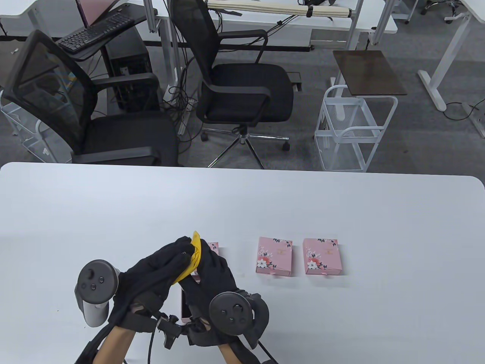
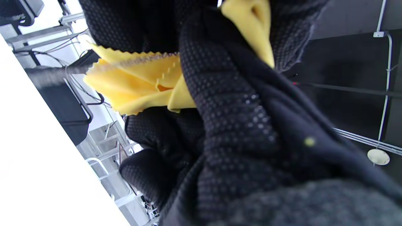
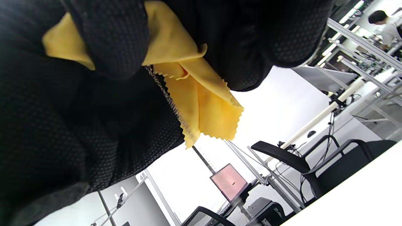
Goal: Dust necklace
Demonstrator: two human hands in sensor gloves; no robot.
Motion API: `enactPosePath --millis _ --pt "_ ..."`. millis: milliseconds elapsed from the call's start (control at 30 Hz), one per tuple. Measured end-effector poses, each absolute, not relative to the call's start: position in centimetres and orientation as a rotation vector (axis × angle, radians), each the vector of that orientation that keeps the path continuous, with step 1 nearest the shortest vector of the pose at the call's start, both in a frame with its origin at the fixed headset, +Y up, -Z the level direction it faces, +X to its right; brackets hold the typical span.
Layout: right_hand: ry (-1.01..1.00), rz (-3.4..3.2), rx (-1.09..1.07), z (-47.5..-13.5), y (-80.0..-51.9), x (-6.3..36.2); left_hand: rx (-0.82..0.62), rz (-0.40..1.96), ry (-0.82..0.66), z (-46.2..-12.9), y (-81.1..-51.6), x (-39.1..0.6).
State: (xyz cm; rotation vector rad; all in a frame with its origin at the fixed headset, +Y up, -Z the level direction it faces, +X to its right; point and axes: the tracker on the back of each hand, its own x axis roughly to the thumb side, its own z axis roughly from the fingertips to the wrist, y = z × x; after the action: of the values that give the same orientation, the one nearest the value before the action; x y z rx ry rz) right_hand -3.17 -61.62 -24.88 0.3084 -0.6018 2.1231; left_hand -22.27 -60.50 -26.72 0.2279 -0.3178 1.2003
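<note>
yellow polishing cloth (image 1: pixel 192 261) sits bunched between both gloved hands, left hand (image 1: pixel 151 278) and right hand (image 1: pixel 212 276) curled round it. a fine necklace chain (image 3: pixel 166 97) threads through the folds, seemingly held there for rubbing.

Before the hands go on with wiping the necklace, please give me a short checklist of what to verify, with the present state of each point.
1. Yellow zigzag-edged cleaning cloth is in the grip of both hands: ok; left hand and right hand close round it.
2. Thin metal necklace chain lies against the cloth: ok in the right wrist view.
3. Whole chain is secured, none dangling: cannot tell; the gloves hide most of it.
4. Two closed pink floral cardboard boxes stand apart from the hands: ok.
5. Pink box under the hands is open for the necklace's return: cannot tell.
</note>
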Motion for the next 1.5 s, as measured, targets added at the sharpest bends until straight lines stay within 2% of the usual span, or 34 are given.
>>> enactPosePath --millis 133,367,600,767,933,1200,1500 --pt "-0.596 2.1 0.291 -24.9 -61.8 -3.3 0.289 1.149 -0.322 -26.3 -60.2 -22.2" --pt "-0.455 1.99 0.353 -25.8 -62.2 -2.5 0.33 1.14 -0.324 -26.3 -60.1 -22.2" --pt "-0.369 2.033 0.383 -25.5 -62.1 -1.9 0.313 1.056 -0.339 -26.3 -59.8 -22.2" --pt "-0.385 2.125 0.337 -25.5 -62.7 -1.6 0.31 0.99 -0.341 -26.4 -59.8 -22.1" --pt "-0.353 2.175 0.38 -25.4 -62.9 -1.7 0.272 0.976 -0.351 -26.8 -59.9 -22.2" --pt "-0.313 2.128 0.325 -25.4 -65.4 -1.2 0.254 0.948 -0.36 -26.8 -59.9 -22.1" --pt "-0.346 2.144 0.348 -25.1 -65.8 -1.4 0.251 0.941 -0.368 -26.8 -60.1 -21.7"
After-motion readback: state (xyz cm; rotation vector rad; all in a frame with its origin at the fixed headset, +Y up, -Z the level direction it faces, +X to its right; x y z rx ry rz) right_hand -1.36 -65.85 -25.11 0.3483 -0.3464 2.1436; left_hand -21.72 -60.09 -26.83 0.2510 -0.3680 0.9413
